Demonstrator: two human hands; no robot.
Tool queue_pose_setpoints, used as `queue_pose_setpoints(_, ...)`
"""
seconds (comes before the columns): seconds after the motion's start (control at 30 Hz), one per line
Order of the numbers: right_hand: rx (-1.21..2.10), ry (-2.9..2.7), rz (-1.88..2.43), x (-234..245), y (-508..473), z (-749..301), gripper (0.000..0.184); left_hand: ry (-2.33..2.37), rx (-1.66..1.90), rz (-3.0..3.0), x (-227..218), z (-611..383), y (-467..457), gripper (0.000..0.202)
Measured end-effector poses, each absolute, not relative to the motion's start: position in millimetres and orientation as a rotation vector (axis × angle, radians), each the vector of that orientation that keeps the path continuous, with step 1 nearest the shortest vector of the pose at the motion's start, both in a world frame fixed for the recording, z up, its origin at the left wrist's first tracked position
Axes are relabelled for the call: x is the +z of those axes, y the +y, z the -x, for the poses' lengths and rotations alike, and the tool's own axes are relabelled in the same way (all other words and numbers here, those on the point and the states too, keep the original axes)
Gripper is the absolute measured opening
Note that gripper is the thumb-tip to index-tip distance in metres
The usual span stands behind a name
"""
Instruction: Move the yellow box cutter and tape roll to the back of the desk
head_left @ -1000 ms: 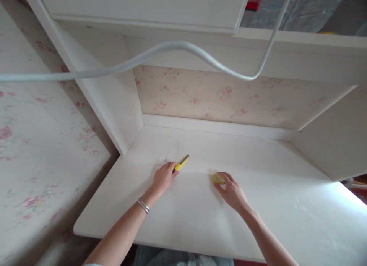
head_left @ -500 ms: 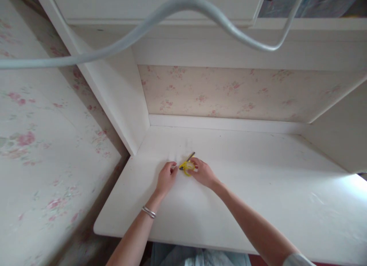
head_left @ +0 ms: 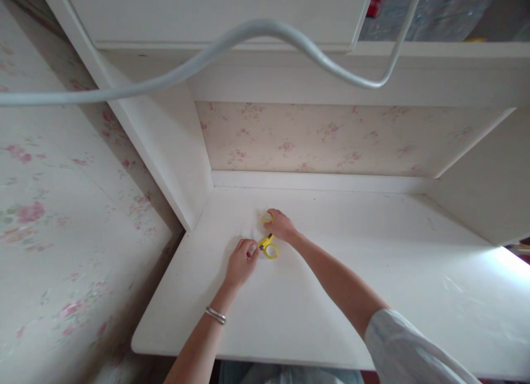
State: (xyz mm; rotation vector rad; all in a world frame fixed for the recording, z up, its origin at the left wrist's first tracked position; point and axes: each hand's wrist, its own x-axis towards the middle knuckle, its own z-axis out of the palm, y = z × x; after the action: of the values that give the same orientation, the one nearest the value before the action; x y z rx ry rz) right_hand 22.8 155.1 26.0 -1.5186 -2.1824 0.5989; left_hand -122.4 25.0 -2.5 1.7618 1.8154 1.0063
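My right hand (head_left: 281, 225) has its fingers closed around the edge of a small yellow tape roll (head_left: 263, 219), a little above the white desktop. My left hand (head_left: 241, 261) lies to the lower left with thumb and fingers curled together. What it pinches, if anything, is too small to make out. Right beside its fingertips is a slim yellow tool with dark parts (head_left: 265, 241), its exact kind unclear. A second yellow tape roll (head_left: 271, 257) lies on the desk just below that tool.
The white desktop (head_left: 331, 296) has a panel (head_left: 165, 136) on its left and a low ledge (head_left: 323, 181) at the back. A pale cable (head_left: 265, 28) hangs across the upper view. Overhead is a white cabinet (head_left: 215, 14), with plastic-wrapped items on the shelf beside it.
My right hand has moved up and away from the yellow tool, with one tape roll in it. The other roll now shows uncovered on the desk. My left hand has barely moved.
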Motion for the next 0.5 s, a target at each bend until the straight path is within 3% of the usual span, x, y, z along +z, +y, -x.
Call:
queue_pose_setpoints(0.1, 0.598, -2.193, 1.484, 30, 151, -30, 0.045, 1.799, 1.03, -1.762, -4, 123, 25, 0.023)
queue_pose_setpoints(0.3, 0.579, -2.031, 1.392, 16, 116, -94, 0.03, 1.698, 0.976, -1.82, -1, 123, 31, 0.028)
queue_pose_setpoints(0.5, 0.65, -1.849, 1.474, -16, 48, -166, 0.027, 1.64, 0.657, -2.081, 23, 115, 62, 0.053)
